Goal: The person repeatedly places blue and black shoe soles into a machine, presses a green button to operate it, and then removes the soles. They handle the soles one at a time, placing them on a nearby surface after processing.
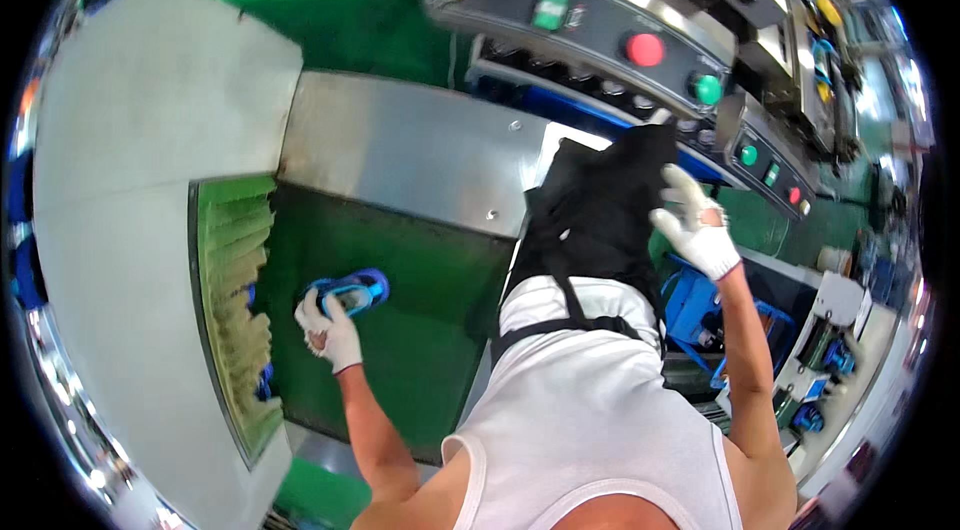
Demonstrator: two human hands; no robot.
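My left hand [332, 332], in a white glove, has its fingers closed on the near end of a blue shoe [362, 290] with a greyish inside. The shoe is over the green conveyor belt [420, 330], just right of a fringed green curtain [232, 300]. Whether it rests on the belt or is slightly lifted, I cannot tell. My right hand [697, 222], also gloved, is in the air with fingers apart and nothing in it. It is beside my black apron [605, 210], below the machine's control panel [600, 35].
A pale machine housing [150, 110] surrounds the curtain, and blue bits show among its strips. A metal plate [400, 150] borders the belt's far end. The panel has red and green buttons. At right are a blue crate [695, 310] and a rack with blue shoes [838, 358].
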